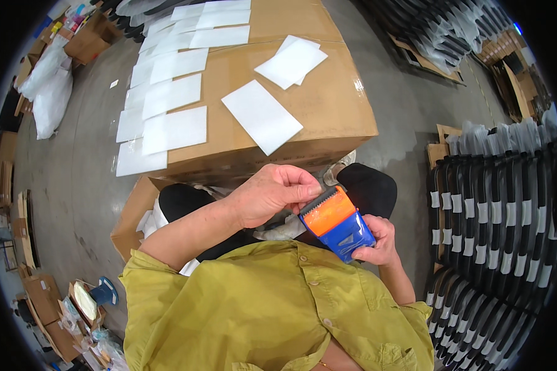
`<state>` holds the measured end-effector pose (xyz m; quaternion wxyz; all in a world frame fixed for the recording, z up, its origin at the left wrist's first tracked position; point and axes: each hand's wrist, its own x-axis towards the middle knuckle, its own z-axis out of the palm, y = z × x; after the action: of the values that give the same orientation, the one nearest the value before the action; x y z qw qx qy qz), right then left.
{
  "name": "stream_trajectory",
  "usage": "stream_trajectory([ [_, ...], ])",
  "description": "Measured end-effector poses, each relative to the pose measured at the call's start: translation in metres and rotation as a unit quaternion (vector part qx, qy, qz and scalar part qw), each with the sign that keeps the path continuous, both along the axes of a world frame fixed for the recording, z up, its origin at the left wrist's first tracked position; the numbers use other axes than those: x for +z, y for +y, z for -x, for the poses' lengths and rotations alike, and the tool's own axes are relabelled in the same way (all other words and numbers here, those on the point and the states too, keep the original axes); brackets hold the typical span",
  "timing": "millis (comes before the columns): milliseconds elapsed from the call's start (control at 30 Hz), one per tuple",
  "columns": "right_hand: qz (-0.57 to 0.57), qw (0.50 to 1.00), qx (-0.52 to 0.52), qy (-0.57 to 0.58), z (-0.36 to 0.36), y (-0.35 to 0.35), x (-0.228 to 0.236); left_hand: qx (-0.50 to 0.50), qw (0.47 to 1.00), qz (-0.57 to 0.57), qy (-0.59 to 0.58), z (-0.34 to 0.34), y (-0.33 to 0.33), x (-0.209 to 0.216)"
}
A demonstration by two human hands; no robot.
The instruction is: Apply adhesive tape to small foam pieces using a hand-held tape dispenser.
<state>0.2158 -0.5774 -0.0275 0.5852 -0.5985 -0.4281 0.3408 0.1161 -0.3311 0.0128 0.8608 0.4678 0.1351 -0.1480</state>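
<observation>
A tape dispenser (337, 224) with a blue body, an orange top and a dark toothed cutting edge is tilted in front of my chest. My right hand (379, 240) grips its blue lower end, thumb on the near side. At the toothed edge, the thumb and fingers of my left hand (277, 193) are pinched together; whatever lies between the fingertips is too small to make out. Beyond my hands, a white foam sheet (263, 116) lies at an angle on a large cardboard box (340, 102). Two more white sheets (292, 62) overlap farther back.
Overlapping rows of white sheets (174, 130) cover the box's left side, some overhanging its edge. An open carton (129, 216) stands by my left leg. Stacked black frames (492, 204) with white wrappings rise at the right. A bulky plastic bag (48, 93) sits far left.
</observation>
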Motion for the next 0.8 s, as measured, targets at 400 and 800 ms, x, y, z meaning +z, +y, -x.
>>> stream_trajectory([
  [400, 0.124, 0.991, 0.005, 0.057, -0.014, 0.023, 0.037, 0.104, 0.928, -0.355, -0.037, -0.006, 0.016, 0.003],
  [800, 0.168, 0.981, -0.053, 0.078, -0.017, 0.063, 0.066, 0.268, 0.61, -0.72, -0.193, -0.047, 0.096, -0.014],
])
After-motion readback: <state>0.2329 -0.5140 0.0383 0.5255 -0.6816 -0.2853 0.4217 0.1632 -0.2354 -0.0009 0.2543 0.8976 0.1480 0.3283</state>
